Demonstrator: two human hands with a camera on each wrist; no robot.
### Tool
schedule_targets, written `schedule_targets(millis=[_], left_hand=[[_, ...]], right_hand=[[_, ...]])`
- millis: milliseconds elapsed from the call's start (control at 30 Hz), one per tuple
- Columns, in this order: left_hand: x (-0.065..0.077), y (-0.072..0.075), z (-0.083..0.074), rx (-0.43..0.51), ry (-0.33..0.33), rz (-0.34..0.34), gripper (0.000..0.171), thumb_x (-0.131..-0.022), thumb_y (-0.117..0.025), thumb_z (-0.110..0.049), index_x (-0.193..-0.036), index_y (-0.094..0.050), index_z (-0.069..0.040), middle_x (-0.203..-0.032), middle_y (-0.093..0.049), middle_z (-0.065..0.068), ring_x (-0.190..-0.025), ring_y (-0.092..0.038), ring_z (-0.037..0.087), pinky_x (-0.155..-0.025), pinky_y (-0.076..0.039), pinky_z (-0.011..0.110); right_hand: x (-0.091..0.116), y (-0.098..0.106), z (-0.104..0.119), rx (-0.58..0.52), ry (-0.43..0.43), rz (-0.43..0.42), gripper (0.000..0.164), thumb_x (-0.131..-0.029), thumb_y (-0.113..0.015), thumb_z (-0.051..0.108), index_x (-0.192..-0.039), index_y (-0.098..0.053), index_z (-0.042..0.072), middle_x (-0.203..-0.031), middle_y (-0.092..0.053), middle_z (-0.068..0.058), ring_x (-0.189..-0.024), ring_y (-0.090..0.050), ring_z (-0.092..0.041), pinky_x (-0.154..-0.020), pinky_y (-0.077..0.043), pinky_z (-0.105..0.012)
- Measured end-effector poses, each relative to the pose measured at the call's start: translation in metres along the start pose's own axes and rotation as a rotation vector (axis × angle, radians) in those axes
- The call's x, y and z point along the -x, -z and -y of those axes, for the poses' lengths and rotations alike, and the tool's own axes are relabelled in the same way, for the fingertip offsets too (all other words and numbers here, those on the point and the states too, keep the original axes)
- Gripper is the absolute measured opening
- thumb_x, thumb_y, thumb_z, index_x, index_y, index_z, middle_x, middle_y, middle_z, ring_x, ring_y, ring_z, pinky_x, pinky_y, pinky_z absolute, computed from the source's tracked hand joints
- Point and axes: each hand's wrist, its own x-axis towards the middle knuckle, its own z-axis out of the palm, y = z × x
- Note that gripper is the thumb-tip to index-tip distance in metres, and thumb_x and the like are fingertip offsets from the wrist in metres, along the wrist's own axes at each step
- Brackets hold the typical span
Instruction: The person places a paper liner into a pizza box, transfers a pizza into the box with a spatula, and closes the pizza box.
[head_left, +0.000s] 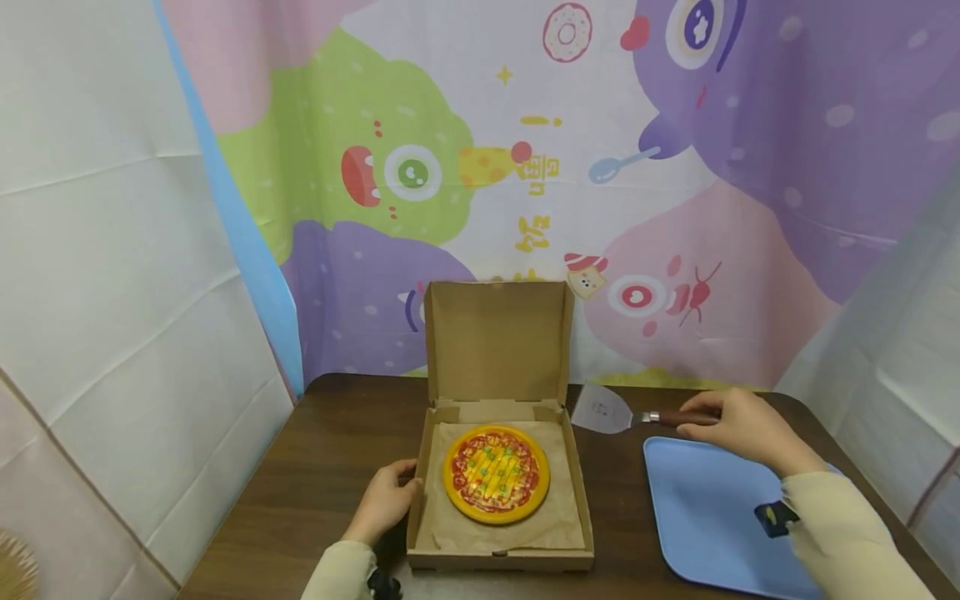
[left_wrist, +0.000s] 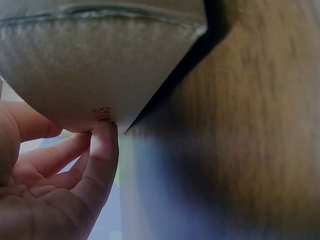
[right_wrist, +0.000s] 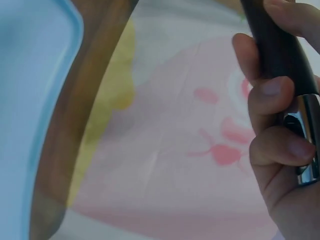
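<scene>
An opened cardboard pizza box [head_left: 498, 560] stands on the table with its lid [head_left: 497, 342] raised at the back. A toy-like pizza [head_left: 496, 475] with a yellow crust lies in it on brown paper [head_left: 457, 537]. At the box's left side is my left hand [head_left: 386, 500], its fingertips touching the outer wall [left_wrist: 100, 65] near some red print. My right hand [head_left: 738, 425] grips the dark brown handle of a metal spatula [head_left: 602, 409]. The blade points left, just right of the box's back corner. In the right wrist view, fingers wrap the handle [right_wrist: 285, 55].
A light blue tray [head_left: 697, 525] lies right of the box, partly under my right forearm. The dark wooden table [head_left: 322, 467] ends at the back against a cartoon-printed curtain [head_left: 525, 192]. White fabric [head_left: 112, 250] hangs along the left side.
</scene>
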Motion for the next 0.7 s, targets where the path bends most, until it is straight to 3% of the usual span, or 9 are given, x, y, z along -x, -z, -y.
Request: schedule_targets(millis=[233,533,700], left_hand=[[0.000,-0.001,0.002,0.002,-0.005,-0.004,0.036,-0.090,-0.059,-0.003,-0.123,-0.059,0.013,-0.114,-0.067,0.026,-0.102,-0.066,0.033,-0.084,-0.055,0.045],[0.000,-0.002,0.001,0.004,-0.006,0.002,0.037,-0.090,-0.060,-0.004,-0.123,-0.059,0.013,-0.115,-0.067,0.027,-0.104,-0.065,0.035,-0.087,-0.054,0.047],[0.001,-0.001,0.000,0.002,-0.001,0.012,0.038,-0.091,-0.060,-0.005,-0.124,-0.058,0.014,-0.116,-0.066,0.027,-0.106,-0.064,0.036,-0.088,-0.054,0.048]], right_hand=[[0.033,-0.002,-0.031,-0.020,-0.094,-0.101,0.041,-0.081,-0.078,0.041,-0.105,-0.074,0.007,-0.092,-0.074,-0.006,-0.073,-0.058,-0.009,-0.061,-0.046,-0.027],[0.087,-0.013,-0.089,-0.072,-0.214,-0.146,0.046,-0.084,-0.076,0.034,-0.108,-0.071,-0.004,-0.100,-0.070,-0.025,-0.069,-0.051,-0.002,-0.056,-0.043,-0.023],[0.114,-0.022,-0.119,-0.067,-0.315,-0.133,0.050,-0.086,-0.074,0.038,-0.108,-0.071,-0.006,-0.092,-0.072,-0.019,-0.065,-0.046,0.001,-0.054,-0.041,-0.022]])
